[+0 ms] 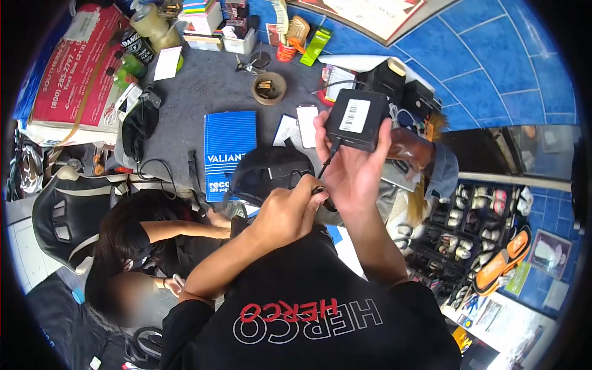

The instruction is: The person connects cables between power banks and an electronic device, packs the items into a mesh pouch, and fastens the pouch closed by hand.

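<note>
My right hand (354,169) holds up a small black box (372,123) with a white barcode label (356,116) on its face. Fingers and thumb grip its two sides. A black cable (328,161) runs down from the box's lower edge to my left hand (287,209), which is closed in a pinch on it. Part of the cable is hidden behind the fingers. Just beyond my left hand lies a black cap or bag (265,176), and behind it a blue record book (230,139). A white phone-like slab (307,126) lies beside the box.
A grey-covered table (185,92) carries a round bowl (269,88), a white card (168,63) and a cup of combs (287,50). At left another person (154,240) leans near a gaming chair (74,209). Shoe racks (456,228) stand at right.
</note>
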A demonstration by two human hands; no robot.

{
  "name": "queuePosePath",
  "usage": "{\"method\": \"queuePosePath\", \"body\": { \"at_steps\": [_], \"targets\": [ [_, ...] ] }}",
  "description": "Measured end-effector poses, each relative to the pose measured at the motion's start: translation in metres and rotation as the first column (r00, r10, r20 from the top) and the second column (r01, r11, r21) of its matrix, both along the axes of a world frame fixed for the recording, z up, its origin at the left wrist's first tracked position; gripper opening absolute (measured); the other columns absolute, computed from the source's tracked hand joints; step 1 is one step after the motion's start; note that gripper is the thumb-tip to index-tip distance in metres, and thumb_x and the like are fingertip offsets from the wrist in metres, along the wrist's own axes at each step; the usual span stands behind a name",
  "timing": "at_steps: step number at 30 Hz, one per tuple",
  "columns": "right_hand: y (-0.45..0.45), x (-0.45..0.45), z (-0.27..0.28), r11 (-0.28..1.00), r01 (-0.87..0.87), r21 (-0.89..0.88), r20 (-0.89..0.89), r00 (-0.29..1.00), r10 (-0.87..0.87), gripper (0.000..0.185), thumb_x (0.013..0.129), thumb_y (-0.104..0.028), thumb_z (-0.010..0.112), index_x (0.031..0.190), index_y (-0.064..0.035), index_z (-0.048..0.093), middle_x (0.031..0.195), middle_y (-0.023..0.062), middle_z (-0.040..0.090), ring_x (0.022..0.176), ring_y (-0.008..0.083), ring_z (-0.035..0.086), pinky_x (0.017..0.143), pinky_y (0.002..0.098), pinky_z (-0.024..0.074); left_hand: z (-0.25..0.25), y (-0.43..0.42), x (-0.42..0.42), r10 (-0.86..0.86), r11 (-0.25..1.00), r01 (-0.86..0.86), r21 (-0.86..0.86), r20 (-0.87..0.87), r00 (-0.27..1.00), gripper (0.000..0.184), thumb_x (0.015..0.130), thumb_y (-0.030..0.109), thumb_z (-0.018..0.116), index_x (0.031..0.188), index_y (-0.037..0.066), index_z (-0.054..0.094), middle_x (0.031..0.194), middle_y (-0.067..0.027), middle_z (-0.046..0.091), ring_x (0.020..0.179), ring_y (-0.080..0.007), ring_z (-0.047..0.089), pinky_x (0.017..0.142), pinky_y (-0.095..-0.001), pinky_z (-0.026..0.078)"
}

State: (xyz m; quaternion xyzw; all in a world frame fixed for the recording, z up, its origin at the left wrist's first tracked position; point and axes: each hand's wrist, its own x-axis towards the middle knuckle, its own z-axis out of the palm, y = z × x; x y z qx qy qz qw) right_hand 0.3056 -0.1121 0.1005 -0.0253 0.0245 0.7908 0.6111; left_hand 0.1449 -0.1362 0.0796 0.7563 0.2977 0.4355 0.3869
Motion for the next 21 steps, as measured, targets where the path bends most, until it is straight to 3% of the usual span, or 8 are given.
{"method": "queuePosePath", "body": {
  "at_steps": [4, 6, 14, 16, 18, 21],
  "targets": [
    [-0.001, 0.001, -0.009, 0.999, 0.03, -0.023, 0.031, 0.999, -0.029, 0.082, 0.097, -0.067, 0.05, 0.137, 0.0039, 0.05, 0.124, 0.0222, 0.06, 0.119, 0.0323, 0.06, 0.104, 0.037, 0.053, -0.006, -0.002, 0.004, 0.003, 0.996, 0.0, 0.086, -0.029, 1.0, 0.011, 0.096, 0.003, 0.062, 0.103, -0.003, 0.057, 0.073, -0.014, 0.062, 0.049, -0.0317, 0.062, 0.046, -0.0409, 0.049],
    [-0.002, -0.001, -0.007, 0.99, 0.088, -0.111, 0.044, 0.996, -0.084, 0.082, 0.096, -0.067, 0.052, 0.135, 0.0049, 0.051, 0.123, 0.0221, 0.06, 0.118, 0.0317, 0.06, 0.104, 0.0369, 0.0533, -0.004, -0.002, 0.004, -0.003, 0.997, 0.005, 0.075, -0.035, 0.999, 0.01, 0.096, 0.003, 0.061, 0.102, -0.004, 0.057, 0.074, -0.0139, 0.062, 0.049, -0.0315, 0.062, 0.046, -0.0406, 0.049],
    [-0.005, -0.003, 0.0, 0.991, 0.067, -0.115, 0.005, 0.998, -0.067, 0.082, 0.096, -0.066, 0.053, 0.136, 0.0058, 0.05, 0.124, 0.0224, 0.06, 0.116, 0.0321, 0.06, 0.103, 0.0382, 0.0535, 0.0, -0.007, 0.003, 0.001, 1.0, -0.002, 0.006, 0.037, 0.999, 0.009, 0.096, 0.002, 0.061, 0.101, -0.005, 0.057, 0.076, -0.0121, 0.064, 0.052, -0.0293, 0.064, 0.046, -0.0386, 0.049],
    [-0.004, -0.004, 0.006, 0.993, 0.055, -0.106, -0.004, 0.998, -0.056, 0.082, 0.096, -0.065, 0.052, 0.137, 0.0065, 0.049, 0.124, 0.0224, 0.06, 0.116, 0.0327, 0.06, 0.103, 0.0392, 0.0529, 0.004, -0.007, -0.001, 0.002, 0.998, -0.003, 0.064, 0.008, 1.0, 0.009, 0.096, 0.002, 0.062, 0.1, -0.004, 0.057, 0.075, -0.0108, 0.064, 0.052, -0.028, 0.064, 0.046, -0.0379, 0.05],
    [-0.005, -0.004, 0.013, 0.987, 0.16, -0.024, 0.221, 0.963, -0.151, 0.085, 0.095, -0.065, 0.051, 0.138, 0.0081, 0.047, 0.124, 0.023, 0.06, 0.115, 0.0337, 0.06, 0.105, 0.0415, 0.0497, 0.007, -0.007, -0.005, -0.025, 0.994, 0.022, 0.104, 0.022, 0.999, 0.01, 0.094, 0.004, 0.064, 0.099, -0.003, 0.057, 0.075, -0.0102, 0.064, 0.052, -0.0277, 0.064, 0.046, -0.0374, 0.05],
    [-0.007, 0.003, 0.021, 0.988, 0.074, 0.138, 0.197, 0.975, -0.1, 0.096, 0.087, -0.067, 0.057, 0.145, 0.006, 0.035, 0.127, 0.017, 0.051, 0.116, 0.0301, 0.053, 0.108, 0.0429, 0.0393, 0.013, -0.009, -0.008, -0.084, 0.988, 0.077, 0.136, 0.048, 0.995, 0.014, 0.092, 0.006, 0.068, 0.098, -0.001, 0.057, 0.075, -0.0091, 0.063, 0.052, -0.027, 0.063, 0.046, -0.0364, 0.049]
  ]
}}
